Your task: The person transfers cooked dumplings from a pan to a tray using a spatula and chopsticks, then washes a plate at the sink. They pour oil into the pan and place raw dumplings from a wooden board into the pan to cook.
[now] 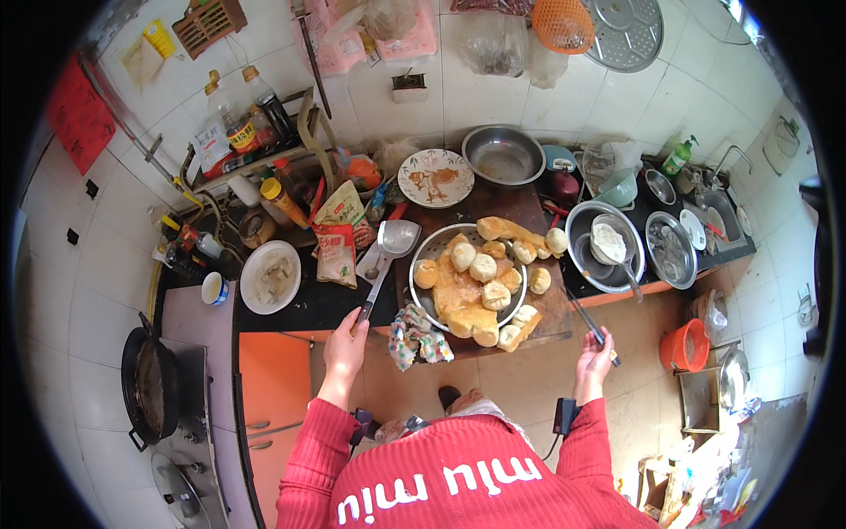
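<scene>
My left hand (345, 354) grips the dark handle of a metal wok spatula (398, 239), its wide blade up by the left rim of a perforated steel colander (428, 246). Pan-fried buns (483, 267) with golden crust sheets (456, 301) fill that colander. More buns, such as a single one (539, 281), lie beside it on a wooden board (552, 311). In my right hand (593, 362) is a slim dark utensil (584, 314), tongs or chopsticks, its tip near the board's right edge. A spotted cloth (416, 338) hangs at the board's front edge.
Behind the colander stand a patterned plate (436, 178) and a steel basin (503, 155). A bowl of flour with a ladle (608, 241) sits in another basin at right. On the left are a white bowl (270, 276), seasoning bags (335, 254) and a black wok (151, 387).
</scene>
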### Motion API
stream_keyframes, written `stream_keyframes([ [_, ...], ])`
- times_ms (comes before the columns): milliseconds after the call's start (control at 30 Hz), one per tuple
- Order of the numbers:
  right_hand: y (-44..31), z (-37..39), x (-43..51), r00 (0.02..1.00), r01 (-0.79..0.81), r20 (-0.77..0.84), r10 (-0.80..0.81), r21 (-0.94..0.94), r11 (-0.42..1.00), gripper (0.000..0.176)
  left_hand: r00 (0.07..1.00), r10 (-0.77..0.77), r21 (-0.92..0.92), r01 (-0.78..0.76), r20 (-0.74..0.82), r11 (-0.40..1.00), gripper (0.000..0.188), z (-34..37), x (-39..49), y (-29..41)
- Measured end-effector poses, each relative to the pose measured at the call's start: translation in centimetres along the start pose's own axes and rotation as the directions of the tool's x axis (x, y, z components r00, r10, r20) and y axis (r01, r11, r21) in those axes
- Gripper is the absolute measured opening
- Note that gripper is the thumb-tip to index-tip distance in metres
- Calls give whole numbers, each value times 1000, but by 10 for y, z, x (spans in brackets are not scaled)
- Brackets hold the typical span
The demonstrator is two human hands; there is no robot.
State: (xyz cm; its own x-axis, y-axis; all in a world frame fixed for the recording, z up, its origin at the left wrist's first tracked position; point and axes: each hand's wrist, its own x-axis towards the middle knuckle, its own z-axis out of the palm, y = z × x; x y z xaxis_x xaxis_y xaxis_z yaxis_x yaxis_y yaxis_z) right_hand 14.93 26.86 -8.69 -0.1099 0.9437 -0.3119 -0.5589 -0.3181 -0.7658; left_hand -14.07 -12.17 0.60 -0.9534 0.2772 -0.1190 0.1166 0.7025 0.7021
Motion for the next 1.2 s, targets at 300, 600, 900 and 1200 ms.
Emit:
stream_keyframes([
  [300, 38, -3, 12, 986, -163, -8, 169, 226, 960, 30, 996, 91, 71, -91, 7, 993, 39, 53, 54, -3],
  [600, 86, 32, 38, 954, -298, 58, 295, 292, 909, 27, 947, 91, -32, -86, 306, 996, 51, 108, 88, -30],
  [900, 78, 46, 51, 875, -369, 211, 435, -289, 883, 63, 959, 0, 84, -25, 283, 996, 50, 126, 79, -34],
  [1200, 91, 14, 108, 941, -246, 98, 324, -457, 855, 75, 976, -15, -162, 51, 215, 985, 51, 108, 53, -56],
])
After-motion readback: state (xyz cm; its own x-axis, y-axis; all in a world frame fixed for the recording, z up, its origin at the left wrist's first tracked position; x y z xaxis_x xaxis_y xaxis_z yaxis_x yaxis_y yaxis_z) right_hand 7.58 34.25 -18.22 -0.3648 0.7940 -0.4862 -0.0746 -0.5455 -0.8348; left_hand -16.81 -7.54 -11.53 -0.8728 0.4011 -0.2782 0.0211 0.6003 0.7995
